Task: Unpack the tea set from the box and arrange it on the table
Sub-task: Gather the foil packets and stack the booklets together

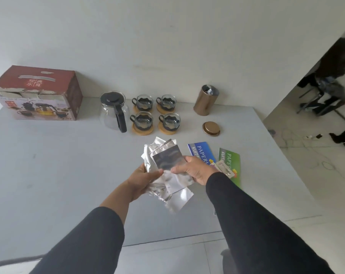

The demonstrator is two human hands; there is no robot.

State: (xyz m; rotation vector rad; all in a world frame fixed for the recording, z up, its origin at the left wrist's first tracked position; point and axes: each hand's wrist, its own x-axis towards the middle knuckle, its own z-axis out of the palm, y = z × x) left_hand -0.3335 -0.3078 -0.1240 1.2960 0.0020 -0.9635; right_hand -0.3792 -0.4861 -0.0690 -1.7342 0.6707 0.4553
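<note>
Soft even daylight (wide-angle edge distortion)

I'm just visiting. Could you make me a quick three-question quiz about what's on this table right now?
1. How many glass cups stand on wooden coasters?
2. True or false: the bronze canister has its lid on.
3. What do the left hand and right hand hold: A) foil pouches, B) the glass teapot, C) the box?

Key: 1. four; 2. false, it lies on the table; 3. A
</note>
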